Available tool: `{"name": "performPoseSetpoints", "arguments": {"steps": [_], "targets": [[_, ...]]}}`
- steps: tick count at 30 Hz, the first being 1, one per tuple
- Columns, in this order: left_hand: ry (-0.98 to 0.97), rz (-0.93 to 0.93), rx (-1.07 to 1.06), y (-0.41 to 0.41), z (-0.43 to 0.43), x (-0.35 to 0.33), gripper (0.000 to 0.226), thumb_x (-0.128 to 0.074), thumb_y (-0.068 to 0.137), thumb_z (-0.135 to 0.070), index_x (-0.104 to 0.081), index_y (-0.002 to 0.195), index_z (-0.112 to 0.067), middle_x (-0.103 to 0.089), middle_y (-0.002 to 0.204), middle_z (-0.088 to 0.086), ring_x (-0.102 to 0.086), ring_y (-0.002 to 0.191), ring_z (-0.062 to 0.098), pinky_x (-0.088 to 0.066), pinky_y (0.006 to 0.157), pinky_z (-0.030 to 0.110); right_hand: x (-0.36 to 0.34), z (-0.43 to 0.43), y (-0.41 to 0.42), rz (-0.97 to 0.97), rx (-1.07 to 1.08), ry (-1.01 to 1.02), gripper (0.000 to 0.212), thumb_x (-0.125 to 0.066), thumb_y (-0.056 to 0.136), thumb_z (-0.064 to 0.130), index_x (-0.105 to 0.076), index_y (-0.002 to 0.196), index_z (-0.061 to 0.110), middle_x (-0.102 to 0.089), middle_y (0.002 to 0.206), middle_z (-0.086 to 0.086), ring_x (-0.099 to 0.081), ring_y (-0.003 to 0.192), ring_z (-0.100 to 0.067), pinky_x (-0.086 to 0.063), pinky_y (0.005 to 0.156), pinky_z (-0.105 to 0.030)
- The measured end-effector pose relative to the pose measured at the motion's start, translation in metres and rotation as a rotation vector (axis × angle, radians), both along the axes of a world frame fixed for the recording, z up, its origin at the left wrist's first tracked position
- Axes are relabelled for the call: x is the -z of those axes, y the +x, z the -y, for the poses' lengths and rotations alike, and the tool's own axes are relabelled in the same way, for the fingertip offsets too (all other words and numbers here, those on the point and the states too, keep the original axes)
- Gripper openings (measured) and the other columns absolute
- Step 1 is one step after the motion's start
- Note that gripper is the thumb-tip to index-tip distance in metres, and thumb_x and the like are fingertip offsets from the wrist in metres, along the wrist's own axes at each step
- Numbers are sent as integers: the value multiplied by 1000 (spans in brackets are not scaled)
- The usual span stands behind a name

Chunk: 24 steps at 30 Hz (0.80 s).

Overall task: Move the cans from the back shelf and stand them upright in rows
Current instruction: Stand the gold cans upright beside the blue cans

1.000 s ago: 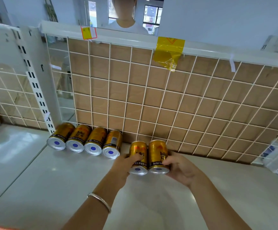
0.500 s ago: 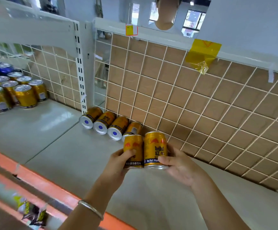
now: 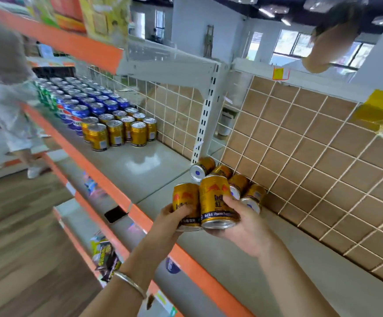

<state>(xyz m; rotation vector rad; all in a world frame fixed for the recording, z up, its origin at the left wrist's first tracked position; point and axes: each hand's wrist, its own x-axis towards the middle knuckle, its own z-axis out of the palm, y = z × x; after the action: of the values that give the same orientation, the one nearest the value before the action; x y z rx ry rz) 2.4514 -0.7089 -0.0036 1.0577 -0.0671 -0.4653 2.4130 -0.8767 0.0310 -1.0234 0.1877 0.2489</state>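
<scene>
Held: two gold cans, upright and touching, above the shelf [image 3: 145, 170]. Our left hand [image 3: 174, 219] wraps the left can [image 3: 184, 201]; our right hand [image 3: 243, 227] wraps the right can [image 3: 215, 200]. The standing rows [image 3: 117, 132] lie well away to our left, nearer the left hand. Four lying cans [image 3: 253, 194] remain just behind, against the wire grid [image 3: 311, 156].

A can [image 3: 184, 200] in the left hand [image 3: 174, 218] is just beside another can [image 3: 215, 197] in the right hand [image 3: 245, 225], above the shelf [image 3: 145, 165]. Behind them, lying cans [image 3: 254, 195] rest against the wire wall [image 3: 311, 145]. Standing cans [image 3: 117, 131] are far left.
</scene>
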Motion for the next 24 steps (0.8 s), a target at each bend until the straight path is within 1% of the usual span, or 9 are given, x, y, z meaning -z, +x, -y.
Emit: {"name": "performPoseSetpoints", "arguments": {"steps": [2,4,7,9,12,15,17,20,24], "targets": [[-8,-17,-59,4,-27,-1,28,-65,60,-13,-63,85,0,-70,66,11,-67,57,21,-55,53,28,-3,-28,9,-38,0,34,54,-69,71,36,-63,119,12,-67,115,-17,-63,102,-34,-38,101,-57],[-14,-39,-125,10,-55,-1,30,-62,61,-13,-61,87,3,-69,66,14,-67,56,23,-56,54,31,-6,-59,17,-51,10,37,52,-59,72,34,-63,117,9,-69,105,-18,-63,94,-34,-39,97,-54],[5,-50,-172,17,-98,-6,23,-67,70,-9,-59,88,3,-67,61,11,-66,51,19,-53,48,24,-5,-105,30,-16,-31,50,71,-82,45,33,-69,107,2,-67,102,-23,-65,89,-34,-43,90,-49],[22,-47,-206,21,-128,-8,16,-66,77,-8,-60,86,3,-67,59,10,-65,50,16,-50,47,20,-3,-133,40,-38,-84,98,69,-81,46,26,-63,106,-3,-66,95,-26,-67,84,-35,-51,83,-48],[46,-48,-231,31,-173,-9,38,-71,63,-19,-63,92,5,-69,74,18,-68,63,26,-55,63,31,2,-173,54,-70,-93,111,70,-85,38,24,-65,101,-1,-66,90,-25,-67,82,-36,-53,73,-51],[65,-73,-251,43,-208,-8,15,-68,79,-9,-64,88,2,-67,80,22,-66,66,30,-54,75,39,11,-205,69,-57,-83,48,87,-91,33,30,-62,110,1,-66,98,-23,-63,92,-35,-48,85,-51],[64,-89,-259,51,-225,-8,10,-64,83,-6,-64,89,2,-67,79,22,-66,65,30,-53,76,40,15,-221,76,-33,-84,45,79,-94,32,32,-70,101,0,-67,97,-23,-66,87,-33,-48,85,-45],[97,-83,-264,63,-244,-5,23,-71,75,-12,-64,92,3,-68,80,22,-67,68,30,-54,75,39,18,-237,83,-8,-92,15,67,-94,34,37,-77,89,4,-69,96,-22,-69,84,-30,-53,79,-40],[114,-114,-252,80,-253,-5,18,-67,83,-11,-64,95,2,-69,84,23,-68,74,32,-55,78,41,17,-245,99,-53,-33,-9,57,-79,61,34,-65,105,-1,-68,94,-22,-67,82,-30,-51,81,-42]]}}
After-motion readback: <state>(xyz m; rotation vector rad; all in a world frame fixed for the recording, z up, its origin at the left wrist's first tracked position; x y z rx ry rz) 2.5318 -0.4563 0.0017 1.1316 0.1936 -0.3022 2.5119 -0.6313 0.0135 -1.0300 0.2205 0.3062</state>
